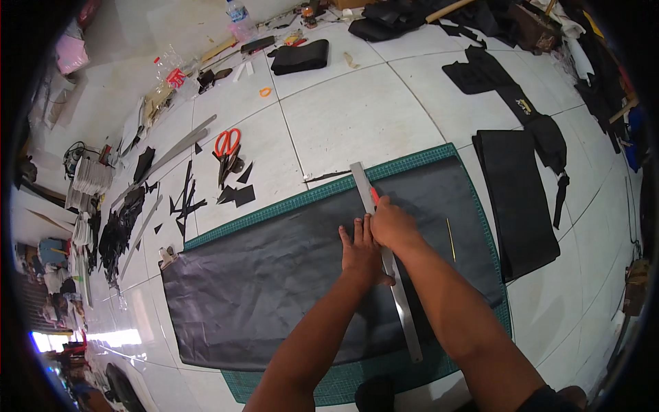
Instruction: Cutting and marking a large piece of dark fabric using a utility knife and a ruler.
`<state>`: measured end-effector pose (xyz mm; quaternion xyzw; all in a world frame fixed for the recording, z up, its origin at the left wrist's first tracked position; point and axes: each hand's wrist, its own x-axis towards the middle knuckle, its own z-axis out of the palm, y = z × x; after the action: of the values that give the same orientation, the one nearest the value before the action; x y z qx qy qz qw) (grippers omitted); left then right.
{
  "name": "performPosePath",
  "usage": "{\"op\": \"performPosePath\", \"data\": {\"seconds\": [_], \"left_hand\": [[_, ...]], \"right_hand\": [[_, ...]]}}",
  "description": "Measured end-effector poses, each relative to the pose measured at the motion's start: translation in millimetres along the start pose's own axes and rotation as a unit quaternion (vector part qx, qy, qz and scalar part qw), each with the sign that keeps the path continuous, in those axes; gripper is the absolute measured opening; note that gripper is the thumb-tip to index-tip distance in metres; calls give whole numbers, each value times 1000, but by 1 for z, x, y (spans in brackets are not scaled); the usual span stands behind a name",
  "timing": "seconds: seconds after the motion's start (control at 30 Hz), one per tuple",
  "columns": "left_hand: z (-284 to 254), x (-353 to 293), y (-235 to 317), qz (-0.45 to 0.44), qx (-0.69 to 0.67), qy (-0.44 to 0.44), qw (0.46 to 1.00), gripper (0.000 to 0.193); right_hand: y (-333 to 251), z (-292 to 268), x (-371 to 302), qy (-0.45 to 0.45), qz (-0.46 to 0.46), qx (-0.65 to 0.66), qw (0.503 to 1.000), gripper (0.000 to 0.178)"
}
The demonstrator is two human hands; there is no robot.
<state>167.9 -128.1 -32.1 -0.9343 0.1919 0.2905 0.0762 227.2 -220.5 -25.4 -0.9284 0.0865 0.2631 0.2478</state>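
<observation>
Two hands of yours meet at the steel ruler (pixel 405 319), which lies across the black sheet (pixel 268 288) on the green cutting mat (pixel 436 371). Your left hand (pixel 362 255) rests flat, fingers slightly spread over the ruler's left side and thumb reaching across it, probably to stop ruler and sheet sliding. Your right hand (pixel 395 223) curls around a red tool (pixel 375 196) beside the ruler, apparently so the straight edge guides it; I cannot tell which fingertips pinch it. A metal clip (pixel 167 256) sits at the sheet's left corner, likely keeping it aligned, while the mat presumably shields the tiles. As for markings, you have fine pale graduations along the mat's edge, a yellow emblem on the black strap piece (pixel 504 93) and a red label on a clear bottle (pixel 176 77).
</observation>
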Motion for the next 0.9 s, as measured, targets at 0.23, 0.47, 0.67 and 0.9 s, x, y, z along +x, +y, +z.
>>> {"op": "performPosePath", "data": {"seconds": [0.23,0.47,0.67,0.9], "left_hand": [[10,1,1,2,16,20,1000,141],[15,2,-4,-16,25,18,999,148],[13,2,-3,-15,21,30,999,153],[3,-1,0,-23,1,21,1000,154]], "right_hand": [[12,6,-9,-31,-6,17,999,36],[53,26,-82,-94,-13,4,995,35],[106,58,-168,-83,7,9,996,31],[150,61,-280,-175,67,4,982,33]]}}
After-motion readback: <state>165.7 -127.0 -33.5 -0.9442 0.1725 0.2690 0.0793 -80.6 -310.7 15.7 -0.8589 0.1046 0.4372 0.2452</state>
